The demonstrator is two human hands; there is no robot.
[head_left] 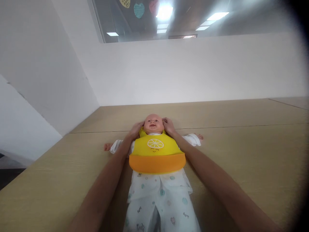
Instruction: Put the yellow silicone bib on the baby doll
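Observation:
A baby doll (153, 123) lies on its back on the wooden table (241, 151), head away from me, arms spread. It wears a white patterned sleepsuit (159, 196) and a yellow bib (155, 153) with an orange pocket and a lemon face. My left hand (135, 130) is at the left side of the doll's head and neck. My right hand (169, 126) is at the right side. Both sets of fingers reach behind the neck near the bib's collar, and I cannot see whether they grip it.
White walls (193, 67) rise behind the table and along its left side. A glass pane (193, 16) above shows ceiling lights and paper hearts. The table's left edge (31, 161) drops to a dark floor.

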